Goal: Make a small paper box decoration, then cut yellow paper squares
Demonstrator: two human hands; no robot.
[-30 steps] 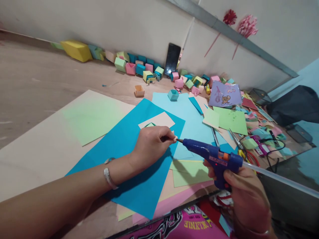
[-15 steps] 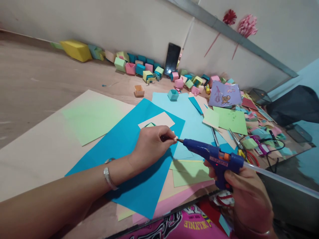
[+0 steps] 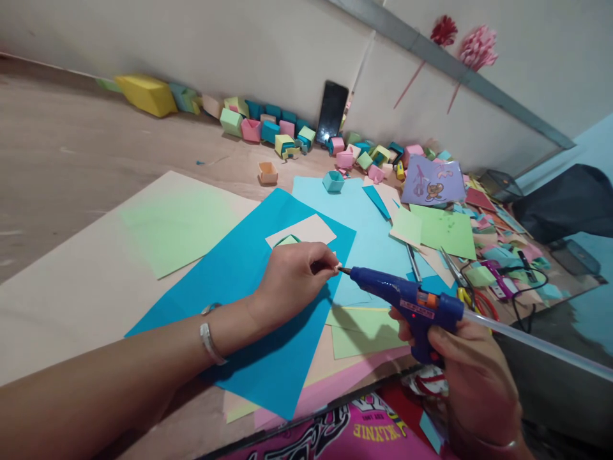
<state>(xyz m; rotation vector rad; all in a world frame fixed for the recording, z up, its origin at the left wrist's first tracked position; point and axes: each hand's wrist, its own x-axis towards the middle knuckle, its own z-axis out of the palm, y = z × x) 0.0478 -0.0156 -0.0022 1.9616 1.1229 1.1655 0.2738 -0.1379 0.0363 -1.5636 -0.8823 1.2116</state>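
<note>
My left hand (image 3: 293, 278) is closed in a pinch on a tiny pale paper piece (image 3: 338, 266), held just above a large blue sheet (image 3: 249, 306). My right hand (image 3: 472, 377) grips a blue hot glue gun (image 3: 412, 303) with a clear glue stick (image 3: 536, 342) out its back. The gun's nozzle tip touches the small piece at my left fingertips. A silver bangle sits on my left wrist.
Coloured paper sheets cover the wooden table (image 3: 62, 160). Many small folded paper boxes (image 3: 287, 137) line the wall beside a leaning black phone (image 3: 331, 114). Scissors (image 3: 460, 281), scraps and cables lie at the right. Paper flowers (image 3: 474, 48) hang on the wall.
Almost nothing differs: both hands and the glue gun stay in place, with the nozzle held at the small piece. The view shifted very slightly.
</note>
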